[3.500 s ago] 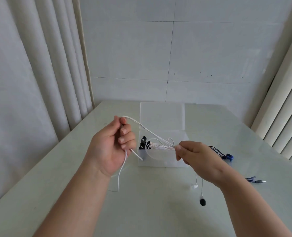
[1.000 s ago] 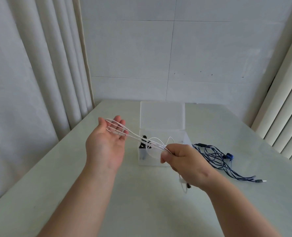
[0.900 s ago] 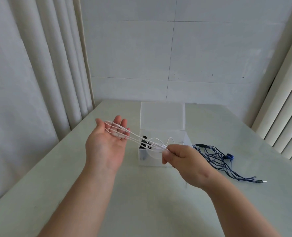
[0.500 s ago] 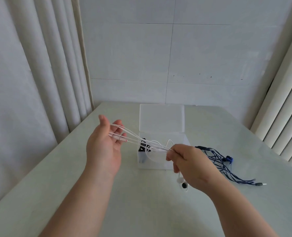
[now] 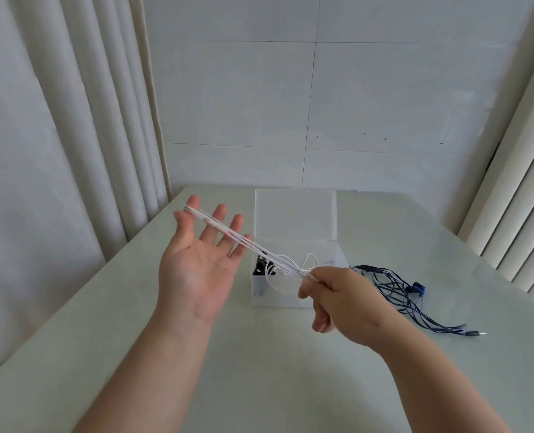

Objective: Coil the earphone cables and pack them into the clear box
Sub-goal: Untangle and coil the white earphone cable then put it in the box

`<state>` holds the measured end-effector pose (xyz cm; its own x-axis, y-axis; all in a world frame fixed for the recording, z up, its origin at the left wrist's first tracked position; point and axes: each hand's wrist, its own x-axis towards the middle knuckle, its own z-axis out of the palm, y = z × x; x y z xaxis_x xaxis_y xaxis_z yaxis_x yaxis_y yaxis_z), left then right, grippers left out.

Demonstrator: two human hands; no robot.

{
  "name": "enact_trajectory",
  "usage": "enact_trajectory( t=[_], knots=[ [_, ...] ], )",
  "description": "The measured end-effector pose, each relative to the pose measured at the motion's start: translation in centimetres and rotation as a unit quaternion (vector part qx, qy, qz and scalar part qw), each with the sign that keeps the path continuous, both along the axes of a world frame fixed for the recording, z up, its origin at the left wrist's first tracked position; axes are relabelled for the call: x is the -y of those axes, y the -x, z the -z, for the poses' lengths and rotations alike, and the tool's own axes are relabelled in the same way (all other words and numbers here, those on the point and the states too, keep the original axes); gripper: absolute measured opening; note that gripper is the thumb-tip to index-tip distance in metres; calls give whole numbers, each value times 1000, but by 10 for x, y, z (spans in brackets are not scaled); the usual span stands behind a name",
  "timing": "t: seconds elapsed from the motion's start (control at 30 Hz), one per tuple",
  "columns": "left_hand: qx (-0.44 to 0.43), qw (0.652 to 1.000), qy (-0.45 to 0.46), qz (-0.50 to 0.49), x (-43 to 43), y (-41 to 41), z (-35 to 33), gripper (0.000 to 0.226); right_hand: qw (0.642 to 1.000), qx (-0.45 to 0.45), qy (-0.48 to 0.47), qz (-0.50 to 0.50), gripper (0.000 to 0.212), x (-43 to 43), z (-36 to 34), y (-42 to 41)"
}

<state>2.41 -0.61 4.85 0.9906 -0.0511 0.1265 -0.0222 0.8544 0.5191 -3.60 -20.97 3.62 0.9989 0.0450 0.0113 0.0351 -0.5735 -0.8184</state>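
The earbud no longer dangles below the right hand [image 5: 344,304], whose grip pinches the white cable [image 5: 253,245], looped taut over the open left hand [image 5: 197,267] before the box [image 5: 269,299]; coiling seems nearly done.

Approach to the open clear plastic box [image 5: 275,296] is crossed by the stretched white earphone cable [image 5: 247,241]; the bench [image 5: 259,385] at its right is occupied by the tangled blue earphone cable [image 5: 393,289].
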Motion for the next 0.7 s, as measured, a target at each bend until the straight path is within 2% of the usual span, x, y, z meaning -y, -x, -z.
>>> enact_trajectory(
  t=[0.13,0.33,0.57,0.7],
  knots=[
    [7,999,27,-19,7,-1,3,30,999,-20,-14,-25,28,0,-1,2],
    [-37,996,-1,-81,5,-7,3,30,996,-35,-41,-66,29,-4,-1,5],
    [-49,996,6,-77,3,-3,2,29,996,-26,-49,-67,28,-6,-5,6],
    [-16,996,-50,-75,4,2,2,34,998,-30,-49,-40,26,-5,-5,6]
  ],
)
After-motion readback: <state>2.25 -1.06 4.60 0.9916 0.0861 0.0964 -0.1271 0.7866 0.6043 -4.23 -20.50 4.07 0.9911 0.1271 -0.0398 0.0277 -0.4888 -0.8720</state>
